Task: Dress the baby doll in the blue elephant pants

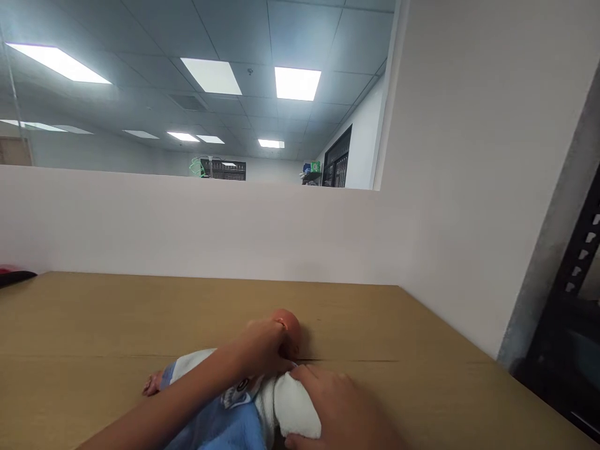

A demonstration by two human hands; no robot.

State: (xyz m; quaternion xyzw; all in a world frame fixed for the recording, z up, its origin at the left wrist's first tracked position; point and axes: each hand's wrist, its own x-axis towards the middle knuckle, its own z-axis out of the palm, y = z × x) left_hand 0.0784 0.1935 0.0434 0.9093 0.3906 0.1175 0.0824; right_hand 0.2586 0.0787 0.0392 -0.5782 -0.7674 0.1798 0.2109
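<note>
A baby doll (pixel 289 326) lies on its back on the wooden table, its bald head toward the far side. It wears a blue and white garment (pixel 229 420) with a printed patch on the front. Reaching across the doll's chest, my left hand (pixel 263 345) is closed at the neck and collar, where the fingertips are partly hidden. My right hand (pixel 344 406) grips the puffy white sleeve (pixel 295 406), thumb below and fingers above. The doll's small bare hand (pixel 152 383) sticks out from the blue cuff at the left.
The wooden table (pixel 117 312) meets a low white wall (pixel 210 228) at the back, with a glass window above it. A dark object (pixel 16 277) lies at the table's far left edge. At the right stands a black metal frame (pixel 569 312) beyond the wall.
</note>
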